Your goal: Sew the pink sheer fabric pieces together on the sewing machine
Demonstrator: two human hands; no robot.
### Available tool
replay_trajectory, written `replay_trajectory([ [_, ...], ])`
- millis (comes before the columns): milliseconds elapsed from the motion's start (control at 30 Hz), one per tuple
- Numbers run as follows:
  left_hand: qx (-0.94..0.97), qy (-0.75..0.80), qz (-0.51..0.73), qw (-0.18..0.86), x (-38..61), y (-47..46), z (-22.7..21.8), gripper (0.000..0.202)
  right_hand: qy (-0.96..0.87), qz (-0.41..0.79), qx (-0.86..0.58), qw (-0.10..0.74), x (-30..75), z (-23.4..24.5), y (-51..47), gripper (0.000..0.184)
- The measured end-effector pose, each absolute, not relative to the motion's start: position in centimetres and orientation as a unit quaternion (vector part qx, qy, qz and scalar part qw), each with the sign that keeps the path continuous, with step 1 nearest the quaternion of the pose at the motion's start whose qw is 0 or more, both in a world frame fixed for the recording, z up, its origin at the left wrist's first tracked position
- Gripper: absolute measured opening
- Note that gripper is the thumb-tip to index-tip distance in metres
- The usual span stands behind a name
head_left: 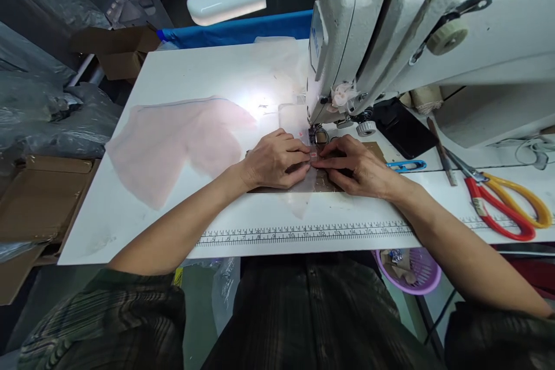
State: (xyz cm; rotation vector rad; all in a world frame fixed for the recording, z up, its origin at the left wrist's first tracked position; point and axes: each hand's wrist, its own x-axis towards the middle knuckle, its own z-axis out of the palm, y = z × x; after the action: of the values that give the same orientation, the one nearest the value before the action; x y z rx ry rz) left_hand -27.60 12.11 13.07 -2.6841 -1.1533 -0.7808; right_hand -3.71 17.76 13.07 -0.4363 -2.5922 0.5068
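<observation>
Both hands are at the needle area of a white sewing machine point(333, 40), just in front of its presser foot point(315, 133). My left hand point(277, 161) has its fingers curled and pressed together on a sheer pale fabric piece point(299, 208). From the other side, my right hand point(358, 166) pinches the same fabric's edge with thumb and fingertips close to the foot. Under the hands lies a brown plate point(325, 182). A larger sheer pink fabric piece point(177, 139) lies spread on the table to the left.
A measuring tape point(299, 236) runs along the white table's point(143, 237) front edge. On the right are scissors point(498, 202), a blue cutter-like tool point(407, 166) and a black phone point(403, 127). A lamp point(229, 1) hangs behind; a purple basket point(418, 277) stands below.
</observation>
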Motion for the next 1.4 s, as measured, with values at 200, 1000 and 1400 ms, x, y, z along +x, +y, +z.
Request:
replay_trajectory([
  [200,-0.897,-0.374,-0.23,0.05,-28.1,12.1,13.7,0.024,-0.94,0.175,-0.174,0.234,-3.8,12.8,17.6,0.032],
  [1000,-0.892,-0.43,-0.09,0.111,-28.6,13.1,14.5,0.038,-0.898,0.297,-0.263,0.19,-2.9,14.1,19.2,0.039],
  [1400,-0.927,-0.336,-0.151,0.074,-27.7,5.4,14.9,0.027,-0.916,0.209,-0.286,0.189,-4.1,13.9,19.5,0.032],
])
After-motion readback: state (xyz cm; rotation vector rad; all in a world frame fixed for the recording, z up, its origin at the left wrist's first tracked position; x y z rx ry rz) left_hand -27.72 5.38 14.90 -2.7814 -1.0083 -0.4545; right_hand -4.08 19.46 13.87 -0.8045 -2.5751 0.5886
